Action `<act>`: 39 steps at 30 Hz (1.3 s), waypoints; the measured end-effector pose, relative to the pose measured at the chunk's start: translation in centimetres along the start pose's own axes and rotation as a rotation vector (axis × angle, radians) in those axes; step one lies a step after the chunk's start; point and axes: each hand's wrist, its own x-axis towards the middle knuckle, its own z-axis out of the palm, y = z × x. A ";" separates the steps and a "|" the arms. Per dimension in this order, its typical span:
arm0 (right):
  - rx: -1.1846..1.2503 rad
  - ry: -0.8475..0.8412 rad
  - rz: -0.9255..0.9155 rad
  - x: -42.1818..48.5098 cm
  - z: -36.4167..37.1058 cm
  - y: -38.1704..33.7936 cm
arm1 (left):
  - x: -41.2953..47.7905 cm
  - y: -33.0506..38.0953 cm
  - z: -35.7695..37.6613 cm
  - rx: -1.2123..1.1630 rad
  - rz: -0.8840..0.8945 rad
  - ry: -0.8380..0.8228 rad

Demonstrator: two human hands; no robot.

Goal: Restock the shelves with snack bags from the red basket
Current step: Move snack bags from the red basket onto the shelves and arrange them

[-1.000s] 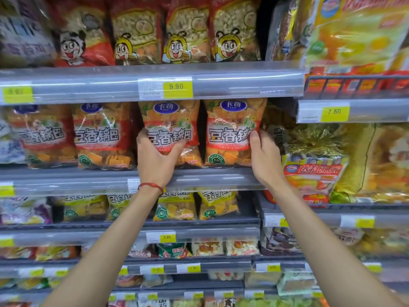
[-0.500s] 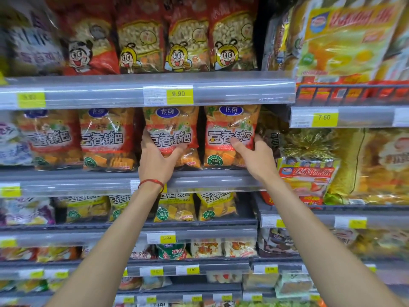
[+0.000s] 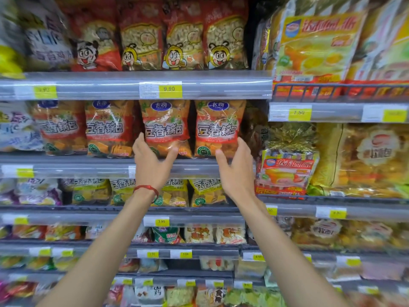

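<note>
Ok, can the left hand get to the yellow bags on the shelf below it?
Probably yes. The yellow bags stand at the open front of their shelf, right under the left hand, and nothing blocks the way.

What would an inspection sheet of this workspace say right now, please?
Surface: grey shelf with yellow price tags along its edge.
Job's things: orange snack bags stand in a row; third bag and fourth bag at the hands; red basket not in view.
Clutter: nothing seen.
Hands: left hand open, cupping third bag's lower edge; right hand open at fourth bag's lower right corner.
Cables: nothing seen.
Surroundings: stocked shelves above and below; red bracelet on left wrist.
</note>
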 end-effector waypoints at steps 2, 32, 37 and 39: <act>0.067 -0.038 0.009 -2.0 0.3 -0.2 | -2.2 -0.3 -0.7 0.009 0.001 -0.013; 0.425 -0.939 0.158 -41.2 36.4 -21.9 | -24.8 -32.0 -44.8 -0.099 -0.586 0.139; 0.411 -1.071 0.141 -44.6 44.2 -26.7 | -24.9 -38.3 -52.1 -0.091 -0.644 0.196; 0.407 -1.111 0.128 -45.6 48.1 -28.2 | -24.4 -41.0 -54.7 -0.097 -0.676 0.238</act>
